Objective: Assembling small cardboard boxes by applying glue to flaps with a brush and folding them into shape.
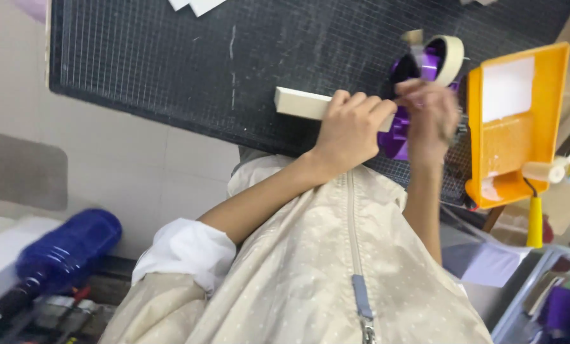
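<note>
Head cam: left hand [350, 124] grips cream block [304, 103]; right hand [430, 118] blurred, grip unclear, at purple tape dispenser [404, 127].

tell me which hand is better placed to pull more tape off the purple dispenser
Probably the right hand: it is already at the purple tape dispenser, by the tape roll. The left hand is gripping the pale wooden block.

A dark gridded cutting mat [170, 70] lies above pale floor tiles [138, 172].
</note>
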